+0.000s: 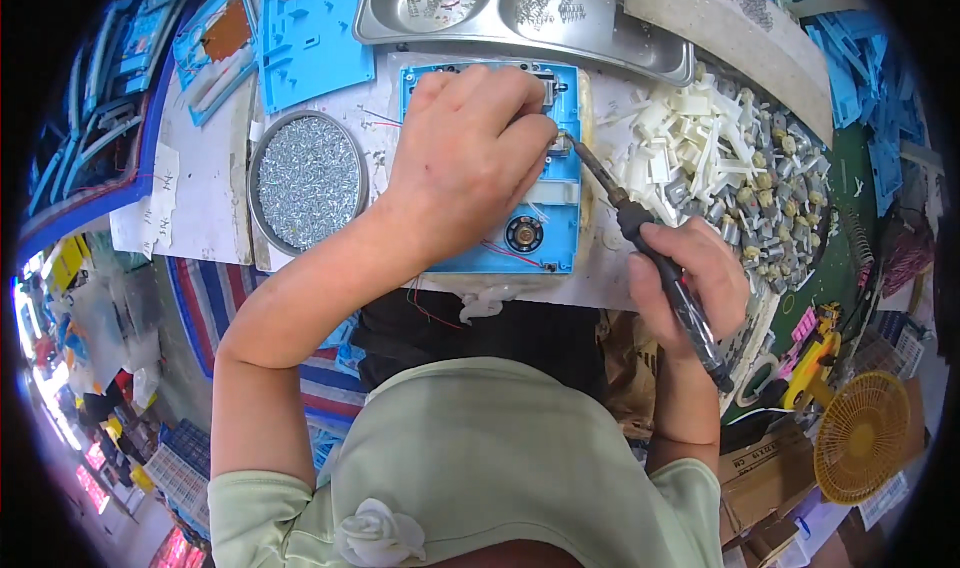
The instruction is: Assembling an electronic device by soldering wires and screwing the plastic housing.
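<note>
In front of me lies an open blue plastic housing [440,256] with a small round speaker [524,234], thin red wires and metal parts in it. My left hand [465,153] reaches across its upper half. The fingers are closed near a small metal part [560,146] at the right side; what they pinch is hidden. My right hand [695,278] is shut round the black handle of a soldering iron [655,253]. Its tip points up and left and comes to the small metal part, close to my left fingertips.
A round tin of small screws [310,183] stands left. Behind is a metal tray [585,38] with springs. White plastic pieces [680,148] and small motors [785,183] are heaped right. A blue cover [315,48] lies back left. A yellow fan [862,438] stands lower right.
</note>
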`<act>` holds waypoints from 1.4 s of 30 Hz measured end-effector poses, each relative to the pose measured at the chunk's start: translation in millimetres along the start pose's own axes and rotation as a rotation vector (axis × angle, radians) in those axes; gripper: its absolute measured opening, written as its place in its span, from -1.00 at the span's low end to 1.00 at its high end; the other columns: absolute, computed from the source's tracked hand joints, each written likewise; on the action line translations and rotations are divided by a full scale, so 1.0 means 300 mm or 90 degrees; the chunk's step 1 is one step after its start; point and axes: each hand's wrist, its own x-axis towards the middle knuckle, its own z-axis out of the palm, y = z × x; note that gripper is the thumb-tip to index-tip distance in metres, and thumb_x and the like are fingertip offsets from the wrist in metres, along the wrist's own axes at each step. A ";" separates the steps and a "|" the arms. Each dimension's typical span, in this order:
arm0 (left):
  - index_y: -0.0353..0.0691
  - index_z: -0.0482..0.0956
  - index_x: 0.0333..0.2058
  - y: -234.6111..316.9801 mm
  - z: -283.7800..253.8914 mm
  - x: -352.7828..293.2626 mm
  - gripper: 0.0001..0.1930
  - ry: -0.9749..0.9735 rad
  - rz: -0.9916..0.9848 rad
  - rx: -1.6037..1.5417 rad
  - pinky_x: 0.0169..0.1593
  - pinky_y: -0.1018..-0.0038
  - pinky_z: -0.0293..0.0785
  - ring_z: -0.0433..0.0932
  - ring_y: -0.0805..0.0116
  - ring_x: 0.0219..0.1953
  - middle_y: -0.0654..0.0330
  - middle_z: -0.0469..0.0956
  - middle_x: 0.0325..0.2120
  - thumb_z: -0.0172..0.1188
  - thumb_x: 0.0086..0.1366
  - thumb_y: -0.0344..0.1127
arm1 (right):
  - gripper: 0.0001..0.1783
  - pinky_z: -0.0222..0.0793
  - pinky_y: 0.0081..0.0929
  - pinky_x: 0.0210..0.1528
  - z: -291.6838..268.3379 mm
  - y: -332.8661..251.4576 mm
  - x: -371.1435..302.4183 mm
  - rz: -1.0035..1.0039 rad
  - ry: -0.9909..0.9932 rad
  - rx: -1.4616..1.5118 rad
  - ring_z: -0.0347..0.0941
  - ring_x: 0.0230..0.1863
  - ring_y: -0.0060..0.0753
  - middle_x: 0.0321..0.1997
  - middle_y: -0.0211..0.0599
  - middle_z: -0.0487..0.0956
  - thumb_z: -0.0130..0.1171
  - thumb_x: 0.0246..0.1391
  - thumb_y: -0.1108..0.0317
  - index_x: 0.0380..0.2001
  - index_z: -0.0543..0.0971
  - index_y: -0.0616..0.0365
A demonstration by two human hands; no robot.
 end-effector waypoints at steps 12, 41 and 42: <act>-0.13 0.62 -0.32 0.000 -0.001 0.006 -0.78 -0.004 -0.001 0.005 -0.13 0.30 0.33 0.54 0.26 -0.25 0.27 0.52 -0.28 0.41 0.00 -0.43 | -0.67 0.21 -0.44 -0.59 -0.004 0.000 -0.009 -0.008 0.024 -0.005 0.34 -0.66 -0.33 -0.64 -0.31 0.48 0.46 -0.08 0.53 -0.18 0.64 0.25; -0.24 0.72 -0.24 -0.047 -0.108 -0.052 -0.84 0.043 -0.134 -0.192 -0.29 0.47 0.59 0.69 0.30 -0.30 0.16 0.67 -0.28 0.39 0.17 -0.50 | -0.62 0.30 -0.49 -0.48 0.013 -0.043 0.032 0.049 0.053 0.033 0.41 -0.54 -0.36 -0.47 -0.17 0.58 0.46 -0.01 0.50 -0.11 0.61 0.35; -0.25 0.71 -0.26 -0.039 -0.086 -0.049 -0.87 0.066 -0.188 -0.272 -0.33 0.48 0.59 0.68 0.35 -0.37 0.18 0.67 -0.31 0.39 0.19 -0.50 | -0.55 0.46 -0.49 -0.35 0.042 -0.040 0.018 0.097 0.083 0.088 0.55 -0.38 -0.35 -0.34 -0.13 0.63 0.45 0.02 0.50 0.00 0.59 0.36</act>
